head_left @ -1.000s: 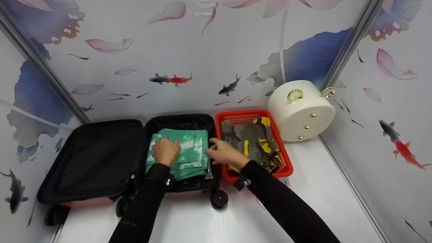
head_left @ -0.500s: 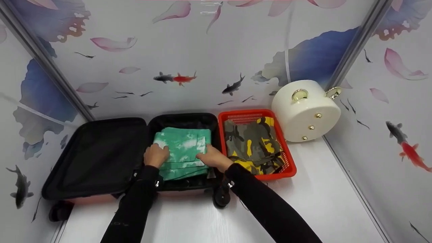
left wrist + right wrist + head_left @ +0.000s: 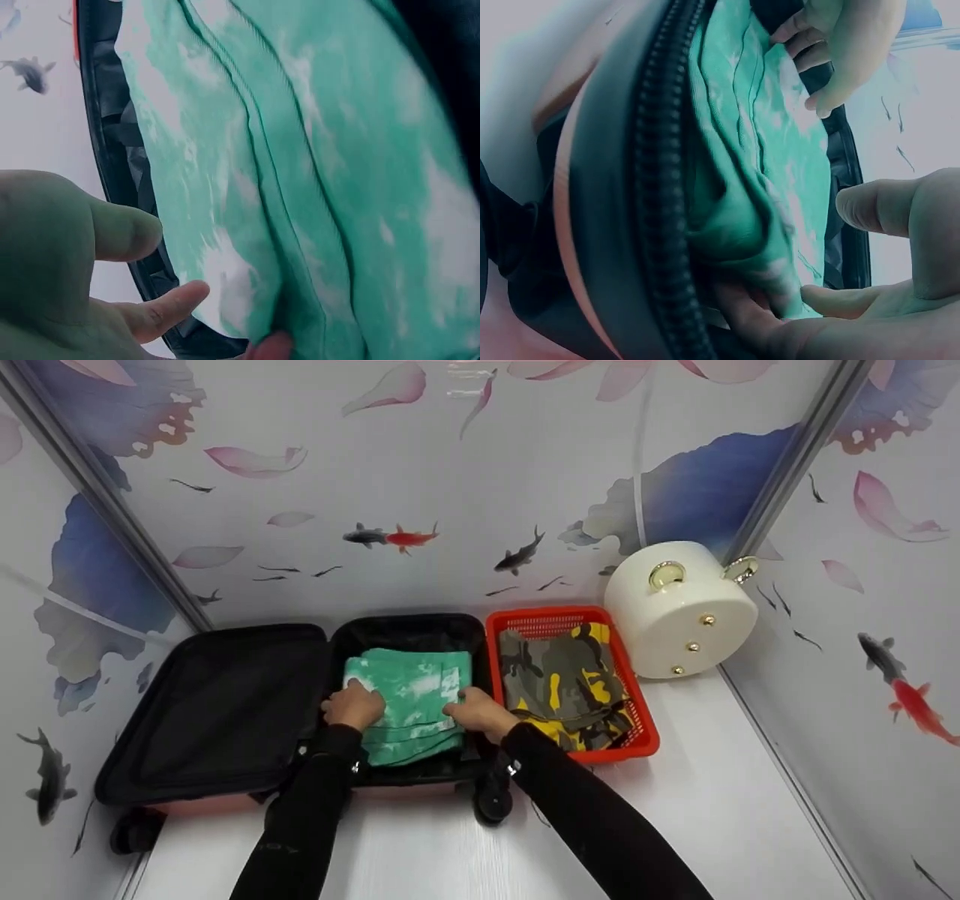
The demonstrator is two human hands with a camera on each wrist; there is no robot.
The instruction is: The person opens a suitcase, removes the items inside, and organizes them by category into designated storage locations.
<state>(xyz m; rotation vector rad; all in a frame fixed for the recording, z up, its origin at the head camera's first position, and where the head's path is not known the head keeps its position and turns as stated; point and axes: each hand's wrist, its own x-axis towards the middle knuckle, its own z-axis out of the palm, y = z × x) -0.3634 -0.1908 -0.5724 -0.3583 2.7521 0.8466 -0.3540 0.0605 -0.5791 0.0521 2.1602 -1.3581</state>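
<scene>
A folded green-and-white tie-dye garment lies in layers in the right half of an opened suitcase. My left hand holds its left side, with a fingertip tucked into a fold in the left wrist view. At the opposite side, my right hand grips the edge, thumb over the top in the head view. Fingers of the right hand slip in beside the bulging layers in the right wrist view. The suitcase's zip runs close by there.
The suitcase's black-lined other half lies open at the left. A red basket with a folded grey, black and yellow camouflage garment stands right of the suitcase. Beside it, a white round case with gold fittings leans near the patterned wall.
My left hand has moved from the garment's top to its left side. The right hand has come from above the suitcase's right edge onto the garment's right side. The last half second shows little movement.
</scene>
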